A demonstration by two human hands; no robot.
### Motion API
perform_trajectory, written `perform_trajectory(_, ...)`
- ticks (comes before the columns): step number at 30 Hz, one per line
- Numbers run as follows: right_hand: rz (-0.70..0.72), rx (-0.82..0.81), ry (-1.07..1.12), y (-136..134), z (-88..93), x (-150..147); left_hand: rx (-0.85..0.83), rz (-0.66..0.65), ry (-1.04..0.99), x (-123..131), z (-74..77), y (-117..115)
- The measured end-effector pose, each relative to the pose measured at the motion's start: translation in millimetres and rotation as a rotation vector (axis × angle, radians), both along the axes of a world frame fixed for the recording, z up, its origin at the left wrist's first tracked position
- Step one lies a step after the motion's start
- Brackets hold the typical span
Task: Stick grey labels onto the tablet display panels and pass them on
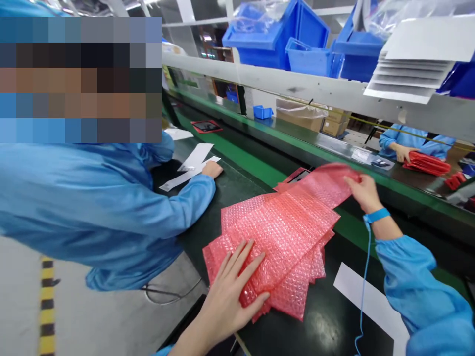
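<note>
Several pink bubble-wrap bags (282,222) lie in a loose, fanned pile on the dark table. My left hand (235,291) rests on the near left part of the pile, palm down with its fingers spread. At the far right of the pile, my right hand (361,190) pinches the raised end of one bag (330,185), whose other end lies over the pile. A blue wrist strap (376,215) with a coiled cord is round my right wrist. Partly hidden behind the bags is a red-edged item (295,177) with a dark face.
A co-worker in blue sleeves (193,198) is close on the left, a hand by white strips (196,157). White paper (371,296) lies on the table (319,326) at right. Beyond runs a green conveyor (237,163), under a shelf (260,76) with blue bins (260,44). Another person handles red bags (426,163).
</note>
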State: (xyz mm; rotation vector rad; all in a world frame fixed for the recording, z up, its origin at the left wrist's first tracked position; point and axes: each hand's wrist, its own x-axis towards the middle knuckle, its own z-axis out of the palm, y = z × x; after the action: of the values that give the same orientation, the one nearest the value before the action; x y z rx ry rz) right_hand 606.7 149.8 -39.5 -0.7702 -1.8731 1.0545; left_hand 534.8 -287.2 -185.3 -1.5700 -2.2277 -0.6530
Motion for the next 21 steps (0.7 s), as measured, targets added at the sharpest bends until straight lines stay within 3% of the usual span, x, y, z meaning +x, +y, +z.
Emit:
perform_trajectory(3, 0.025, 0.138, 0.255, -14.3, 59.7, 9.6, 0.021, 0.007, -0.024, 1.8, -2.8, 5.8)
perform_trajectory(5, 0.186, 0.213, 0.557, -34.5, 92.8, 18.8, 0.035, -0.002, -0.057, 3.5, -1.1, 9.5)
perform_trajectory(8, 0.365, 0.152, 0.656, -65.8, 115.4, 30.2, 0.061, -0.017, -0.121, 4.3, 1.8, 12.5)
perform_trajectory(11, 0.377, -0.039, 0.648, -79.0, 96.4, 28.9, 0.138, -0.012, -0.204, 0.1, -0.5, 8.2)
perform_trajectory(13, 0.368, -0.228, 0.571, -76.0, 66.1, 20.1, 0.269, 0.05, -0.279, -7.2, -7.5, 2.1)
perform_trajectory(17, 0.343, -0.539, 0.418, -60.6, 6.8, -2.7, 0.607, 0.314, -0.525, -27.8, -33.9, -6.0)
perform_trajectory(19, 0.346, -0.578, 0.415, -58.6, -4.2, -9.8, 0.684, 0.379, -0.711, -34.6, -47.7, -3.8)
perform_trajectory(21, 0.376, -0.587, 0.424, -65.0, 0.2, -11.3, 0.699, 0.38, -0.827, -36.1, -57.0, 2.0)
